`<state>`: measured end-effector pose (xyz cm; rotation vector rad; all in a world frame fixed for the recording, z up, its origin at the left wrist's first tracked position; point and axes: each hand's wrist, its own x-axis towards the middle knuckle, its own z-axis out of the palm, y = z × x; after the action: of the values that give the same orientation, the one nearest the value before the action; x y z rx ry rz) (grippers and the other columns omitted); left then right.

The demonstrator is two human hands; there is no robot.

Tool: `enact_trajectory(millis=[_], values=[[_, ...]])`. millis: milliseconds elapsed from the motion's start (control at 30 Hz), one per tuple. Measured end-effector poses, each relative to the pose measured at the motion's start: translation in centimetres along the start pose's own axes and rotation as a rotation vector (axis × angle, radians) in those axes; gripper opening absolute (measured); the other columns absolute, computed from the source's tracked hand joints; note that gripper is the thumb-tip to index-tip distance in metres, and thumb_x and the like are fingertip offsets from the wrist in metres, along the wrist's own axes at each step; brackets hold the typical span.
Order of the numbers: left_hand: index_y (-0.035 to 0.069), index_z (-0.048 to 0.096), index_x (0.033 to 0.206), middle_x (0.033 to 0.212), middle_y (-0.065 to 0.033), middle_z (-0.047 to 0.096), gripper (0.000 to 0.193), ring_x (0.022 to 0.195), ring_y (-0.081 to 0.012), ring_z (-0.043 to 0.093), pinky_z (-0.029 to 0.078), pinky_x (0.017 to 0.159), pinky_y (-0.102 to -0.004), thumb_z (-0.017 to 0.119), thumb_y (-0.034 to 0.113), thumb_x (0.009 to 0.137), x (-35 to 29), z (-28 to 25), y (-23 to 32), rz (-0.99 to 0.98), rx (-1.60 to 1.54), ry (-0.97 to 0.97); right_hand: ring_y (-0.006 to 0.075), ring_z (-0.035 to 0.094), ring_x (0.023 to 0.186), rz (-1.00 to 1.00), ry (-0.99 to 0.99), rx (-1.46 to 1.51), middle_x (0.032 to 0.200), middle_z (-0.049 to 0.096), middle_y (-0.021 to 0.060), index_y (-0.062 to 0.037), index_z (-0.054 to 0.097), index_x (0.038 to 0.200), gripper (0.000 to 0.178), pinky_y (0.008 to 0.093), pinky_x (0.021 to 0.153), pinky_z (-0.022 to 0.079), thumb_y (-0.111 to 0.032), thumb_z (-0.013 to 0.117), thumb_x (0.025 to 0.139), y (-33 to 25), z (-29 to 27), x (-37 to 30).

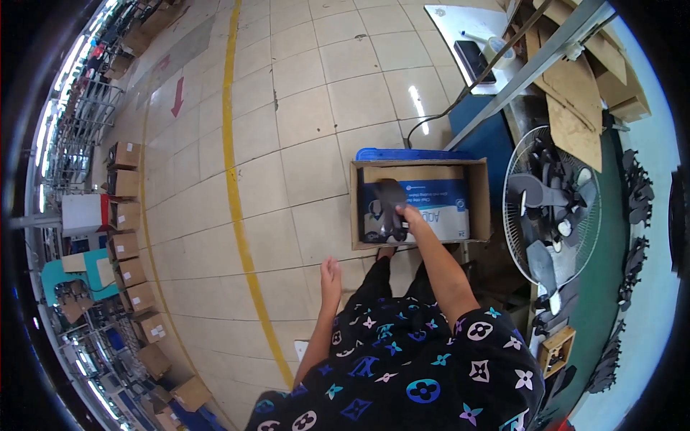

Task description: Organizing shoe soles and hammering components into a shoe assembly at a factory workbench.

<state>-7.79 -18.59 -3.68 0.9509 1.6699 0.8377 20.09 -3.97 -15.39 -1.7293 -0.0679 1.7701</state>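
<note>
Beneath the right hand I lose detail: its fingertips are hidden as it closes around the near end of a dark part. The part is over the left half of the box; how deep, I cannot tell. It looks smooth, grey-brown, broad at its far end, its outline blurred. More dark pieces blur together below it. Left of the box, the left hand is loosely half open, seemingly empty. Behind the box, a blue tray is mostly covered.
</note>
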Motion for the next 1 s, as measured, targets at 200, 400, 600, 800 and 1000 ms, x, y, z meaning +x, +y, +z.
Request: enact_trajectory(millis=[200, 400, 600, 800, 1000], values=[[0.0, 0.051, 0.123, 0.099, -0.0104, 0.067, 0.042, 0.093, -0.0207, 0.062, 0.048, 0.084, -0.033, 0.047, 0.036, 0.1, -8.2, -9.1, -10.2, -0.417, 0.071, -0.077, 0.0182, 0.061, 0.088, -0.395, -0.094, 0.138, 0.103, 0.068, 0.0078, 0.0006, 0.06, 0.113, 0.023, 0.0316, 0.079, 0.049, -0.001, 0.06, 0.089, 4.0, 2.8, 3.7], [0.003, 0.058, 0.117, 0.102, -0.0109, 0.066, 0.038, 0.092, -0.0172, 0.063, 0.051, 0.079, -0.0303, 0.052, 0.034, 0.096, -12.2, -13.0, -15.5, -0.382, 0.356, -0.181, 0.0188, 0.062, 0.089, -0.38, -0.017, 0.223, 0.106, 0.067, 0.0079, -0.0003, 0.059, 0.114, 0.024, 0.0333, 0.082, 0.049, -0.003, 0.059, 0.09, 6.4, 7.9, 7.1], [0.003, 0.057, 0.118, 0.105, -0.0108, 0.065, 0.039, 0.092, -0.0181, 0.063, 0.051, 0.079, -0.0304, 0.052, 0.034, 0.096, -10.0, -20.8, -11.8, -0.413, 0.299, 0.003, 0.0217, 0.064, 0.084, -0.384, -0.019, 0.25, 0.099, 0.068, 0.0107, 0.0037, 0.059, 0.113, 0.03, 0.0351, 0.077, 0.052, -0.009, 0.066, 0.087, 8.0, 7.3, 9.3], [0.003, 0.056, 0.12, 0.107, -0.0107, 0.064, 0.039, 0.091, -0.0189, 0.063, 0.051, 0.078, -0.0304, 0.053, 0.034, 0.095, -6.8, -19.9, -8.9, -0.43, 0.168, 0.025, 0.0441, 0.063, 0.08, -0.605, 0.48, -0.603, 0.084, 0.065, 0.0271, 0.006, 0.061, 0.088, 0.045, 0.0489, 0.068, 0.05, -0.038, 0.071, 0.083, 4.3, 5.7, 3.2], [0.004, 0.054, 0.121, 0.109, -0.0106, 0.064, 0.04, 0.091, -0.0198, 0.063, 0.051, 0.078, -0.0305, 0.054, 0.033, 0.095, -1.7, -9.7, -9.7, -0.467, 0.006, -0.216, 0.0363, 0.067, 0.081, -0.791, 0.096, -0.676, 0.086, 0.068, 0.0205, 0.0022, 0.064, 0.096, 0.046, 0.0426, 0.072, 0.053, -0.042, 0.054, 0.094, -1.2, 0.9, -10.7]])
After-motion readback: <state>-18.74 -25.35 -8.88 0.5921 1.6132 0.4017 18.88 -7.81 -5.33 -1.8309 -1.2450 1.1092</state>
